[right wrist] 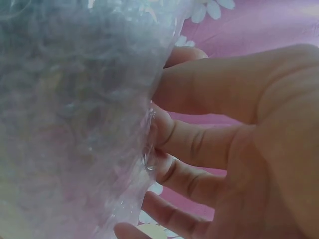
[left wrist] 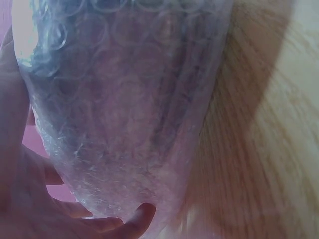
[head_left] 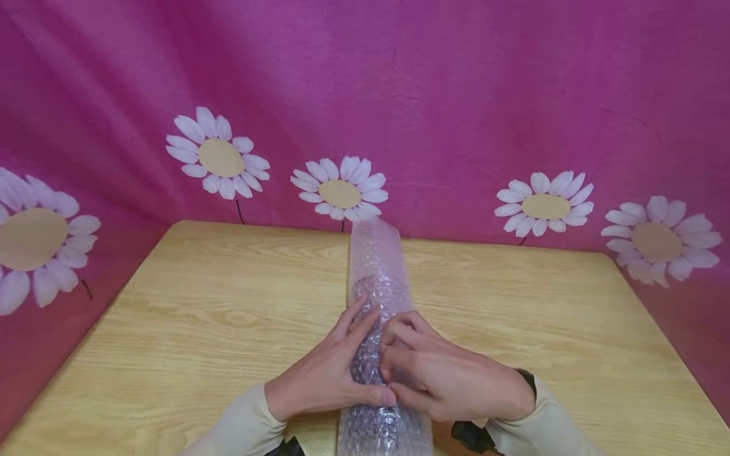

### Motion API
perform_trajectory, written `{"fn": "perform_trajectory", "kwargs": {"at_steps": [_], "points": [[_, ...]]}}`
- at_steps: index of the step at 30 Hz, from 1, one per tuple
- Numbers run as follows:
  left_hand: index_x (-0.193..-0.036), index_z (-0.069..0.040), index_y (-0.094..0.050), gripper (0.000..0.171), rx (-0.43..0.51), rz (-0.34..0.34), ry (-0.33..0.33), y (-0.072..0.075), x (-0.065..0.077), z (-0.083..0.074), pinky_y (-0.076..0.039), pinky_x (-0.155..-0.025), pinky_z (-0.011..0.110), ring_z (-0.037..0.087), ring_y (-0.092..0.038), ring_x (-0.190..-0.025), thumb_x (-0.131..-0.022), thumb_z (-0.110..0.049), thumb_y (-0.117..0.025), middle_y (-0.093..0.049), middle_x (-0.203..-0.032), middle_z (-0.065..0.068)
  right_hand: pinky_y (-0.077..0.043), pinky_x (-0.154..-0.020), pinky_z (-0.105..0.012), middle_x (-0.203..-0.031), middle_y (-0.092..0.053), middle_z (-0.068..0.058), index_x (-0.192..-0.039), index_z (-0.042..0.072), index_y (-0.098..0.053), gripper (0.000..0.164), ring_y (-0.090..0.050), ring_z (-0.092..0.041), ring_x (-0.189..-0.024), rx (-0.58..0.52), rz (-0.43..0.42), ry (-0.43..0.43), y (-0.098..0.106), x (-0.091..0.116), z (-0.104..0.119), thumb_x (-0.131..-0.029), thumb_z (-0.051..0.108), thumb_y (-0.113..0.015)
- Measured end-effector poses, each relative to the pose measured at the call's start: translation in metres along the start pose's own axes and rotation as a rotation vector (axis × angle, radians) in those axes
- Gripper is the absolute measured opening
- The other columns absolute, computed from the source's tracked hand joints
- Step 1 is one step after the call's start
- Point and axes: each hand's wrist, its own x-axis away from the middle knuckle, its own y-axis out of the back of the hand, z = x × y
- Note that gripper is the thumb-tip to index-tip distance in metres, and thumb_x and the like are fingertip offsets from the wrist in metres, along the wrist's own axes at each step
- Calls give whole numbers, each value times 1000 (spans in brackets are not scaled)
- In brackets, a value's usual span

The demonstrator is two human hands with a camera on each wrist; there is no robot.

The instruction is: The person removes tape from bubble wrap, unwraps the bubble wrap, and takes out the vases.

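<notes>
A long bubble wrap bundle lies down the middle of the table, running from the near edge toward the back. Something darker shows dimly through its layers, too blurred to name. My left hand rests on the bundle's left side, thumb and fingers spread and mostly straight. Across from it, my right hand has bent fingers and pinches the wrap along its right side. In the right wrist view, the thumb and fingertips meet the edge of the plastic. The left wrist view shows fingers against the bubble wrap.
The wooden table extends to both sides of the bundle. A pink cloth printed with large white daisies hangs behind and beside it. The flat far end of the wrap reaches the table's back edge.
</notes>
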Motion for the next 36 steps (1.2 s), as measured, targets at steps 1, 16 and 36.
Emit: {"fn": "perform_trajectory", "kwargs": {"at_steps": [1,16,36], "points": [[-167,-34,-9,118,3,2,4,0,0,0,-40,-121,59,34,-25,-159,-77,-79,-70,7,-177,-7,-46,-99,-29,-104,-53,12,-94,24,-66,7,-42,-7,-115,0,5,-4,0,0,0,-100,20,-67],[-168,-25,-10,127,-23,-17,-38,-2,2,1,-40,-120,58,38,-28,-158,-70,-96,-53,7,-177,0,-43,-100,-29,-98,-52,12,-99,23,-60,6,-42,-8,-115,28,28,-1,-1,1,1,-101,19,-64],[-167,-30,-10,123,1,-19,-10,-3,2,0,-40,-121,58,35,-26,-159,-73,-87,-66,6,-177,-6,-42,-97,-27,-97,-51,13,-98,22,-58,11,-41,-7,-112,5,31,-7,-2,-1,3,-99,15,-66]]}}
